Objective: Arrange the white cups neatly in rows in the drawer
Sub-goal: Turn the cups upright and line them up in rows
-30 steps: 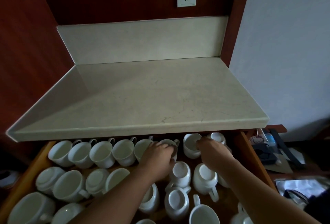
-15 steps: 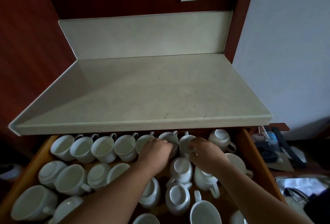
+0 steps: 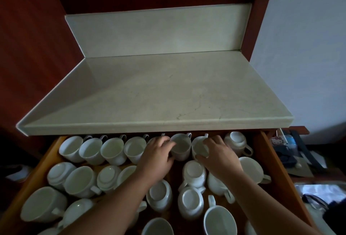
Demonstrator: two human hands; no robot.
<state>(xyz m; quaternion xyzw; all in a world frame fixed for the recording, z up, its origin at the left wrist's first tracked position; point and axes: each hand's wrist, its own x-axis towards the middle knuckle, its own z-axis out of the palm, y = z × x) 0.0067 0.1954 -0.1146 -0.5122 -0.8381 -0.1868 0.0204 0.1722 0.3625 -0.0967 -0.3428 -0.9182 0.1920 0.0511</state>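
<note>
Cups joining the back row of the drawer (image 3: 269,161).
My left hand (image 3: 159,157) grips the sixth cup (image 3: 181,146); my right hand (image 3: 220,157) has just pulled the seventh cup (image 3: 200,146) alongside, extending the row.

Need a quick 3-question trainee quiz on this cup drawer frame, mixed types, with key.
1. True or false: the back row cups sit mouth-up.
2. The right hand grips: A) the wall socket B) a back-row cup C) nothing, it lies on the countertop
3. Fill in: the far-right back cup is upside ____.

Key: 1 true; 2 B; 3 down. The left hand grips the neighbouring cup.
</note>
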